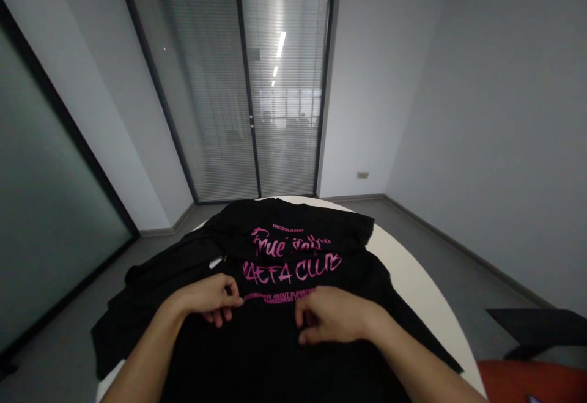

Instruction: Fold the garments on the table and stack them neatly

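A black garment [257, 354] with pink lettering is spread over the round table, its cloth creased across the print and bunched toward the left. Beside the lettering, a small white tag [215, 262] lies on the dark fabric. My left hand [215, 300] is at the left end of the lowest printed lines, thumb and index finger drawn together. Over the right end of those lines, my right hand [330, 316] has its fingers curled toward the thumb. Black cloth lies beneath both hands; whether any is pinched between the fingers I cannot make out.
The pale tabletop [431, 293] shows along its right edge. An orange-red seat [532, 381] and a black chair part [541, 326] stand at the lower right. Beyond the table are a glass partition with blinds [206, 97] and grey walls; a glass panel [50, 177] is at left.
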The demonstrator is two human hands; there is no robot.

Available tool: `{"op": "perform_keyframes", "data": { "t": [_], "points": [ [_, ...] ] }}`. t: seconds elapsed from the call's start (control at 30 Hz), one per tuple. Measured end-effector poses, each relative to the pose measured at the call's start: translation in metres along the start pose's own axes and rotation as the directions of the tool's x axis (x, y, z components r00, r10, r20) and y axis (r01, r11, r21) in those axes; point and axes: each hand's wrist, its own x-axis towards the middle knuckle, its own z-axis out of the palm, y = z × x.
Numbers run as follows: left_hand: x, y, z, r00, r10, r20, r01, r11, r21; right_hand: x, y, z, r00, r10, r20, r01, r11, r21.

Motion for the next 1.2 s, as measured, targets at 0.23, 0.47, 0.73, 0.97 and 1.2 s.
{"op": "perform_keyframes", "data": {
  "t": [0.23, 0.47, 0.73, 0.97, 1.2],
  "points": [
    [0.006, 0.009, -0.005, 0.919, 0.22, -0.327, -0.145, 0.96, 0.239, -0.067, 0.123, -0.053, 0.675, 0.679, -0.289, -0.729, 0.675, -0.114],
    [0.015, 0.003, -0.013, 0.773, 0.271, -0.573, 0.025, 0.891, 0.454, -0.084, 0.173, -0.044, 0.722, 0.665, -0.19, -0.608, 0.741, 0.285],
    [0.028, -0.011, -0.007, 0.779, 0.321, -0.538, 0.01, 0.852, 0.524, -0.126, 0.182, -0.036, 0.857, 0.508, 0.085, -0.458, 0.676, 0.577],
    [0.033, -0.011, -0.004, 0.767, 0.201, -0.609, 0.16, 0.86, 0.485, -0.133, 0.19, -0.038, 0.793, 0.609, 0.003, -0.519, 0.673, 0.527],
    [0.027, -0.011, -0.011, 0.785, 0.132, -0.605, 0.206, 0.866, 0.456, -0.12, 0.174, -0.045, 0.867, 0.488, -0.1, -0.382, 0.78, 0.496]
  ]
}}
